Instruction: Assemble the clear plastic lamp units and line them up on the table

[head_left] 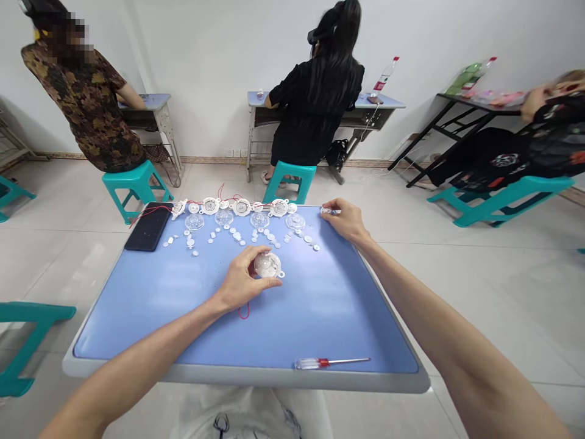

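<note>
Both bare forearms (pixel 439 292) reach forward and inward from the bottom corners of the view, well apart, with the right one raised higher and extended farther. The left hand (pixel 240 281) sits low and centered, its wrist slightly bent, back turned upward. Its fingers (pixel 250 256) curve over the top and its thumb (pixel 269 283) wraps low, forming a rounded, closed grip. The right hand (pixel 346 219) rests farther ahead, palm down, wrist angled inward. Its fingers (pixel 329 208) draw together at the tips in a small pinch, with the thumb tucked close beside them.
</note>
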`<state>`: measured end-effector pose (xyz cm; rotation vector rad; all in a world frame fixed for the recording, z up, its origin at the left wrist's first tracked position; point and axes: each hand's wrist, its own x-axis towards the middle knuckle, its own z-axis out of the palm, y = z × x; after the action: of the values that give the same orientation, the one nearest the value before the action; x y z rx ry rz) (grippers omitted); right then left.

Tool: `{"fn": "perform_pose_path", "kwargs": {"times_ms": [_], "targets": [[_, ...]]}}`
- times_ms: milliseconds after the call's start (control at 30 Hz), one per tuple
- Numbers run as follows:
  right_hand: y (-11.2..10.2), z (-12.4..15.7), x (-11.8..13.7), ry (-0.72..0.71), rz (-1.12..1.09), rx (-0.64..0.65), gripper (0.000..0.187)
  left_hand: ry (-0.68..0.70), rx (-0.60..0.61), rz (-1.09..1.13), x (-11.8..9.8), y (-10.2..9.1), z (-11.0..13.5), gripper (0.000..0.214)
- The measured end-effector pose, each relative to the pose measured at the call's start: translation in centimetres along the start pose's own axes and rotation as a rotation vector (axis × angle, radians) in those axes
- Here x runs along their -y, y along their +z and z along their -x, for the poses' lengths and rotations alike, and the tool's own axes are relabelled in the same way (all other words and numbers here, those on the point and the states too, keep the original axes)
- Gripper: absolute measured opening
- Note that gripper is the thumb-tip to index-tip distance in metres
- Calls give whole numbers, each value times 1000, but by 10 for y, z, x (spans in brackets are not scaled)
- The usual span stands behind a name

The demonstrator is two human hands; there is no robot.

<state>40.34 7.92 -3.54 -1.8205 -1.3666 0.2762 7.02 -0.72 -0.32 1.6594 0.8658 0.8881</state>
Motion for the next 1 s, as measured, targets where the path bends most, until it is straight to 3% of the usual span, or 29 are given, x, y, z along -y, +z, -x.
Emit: {"fn": "perform_pose_path", "kwargs": {"times_ms": [467, 1000], "targets": [[1, -8, -2, -57, 30, -4, 18, 1, -5, -18, -2, 0, 0, 59], [-1, -8, -7, -56, 31, 8, 35, 40, 11, -88, -1, 0, 0, 63]]}}
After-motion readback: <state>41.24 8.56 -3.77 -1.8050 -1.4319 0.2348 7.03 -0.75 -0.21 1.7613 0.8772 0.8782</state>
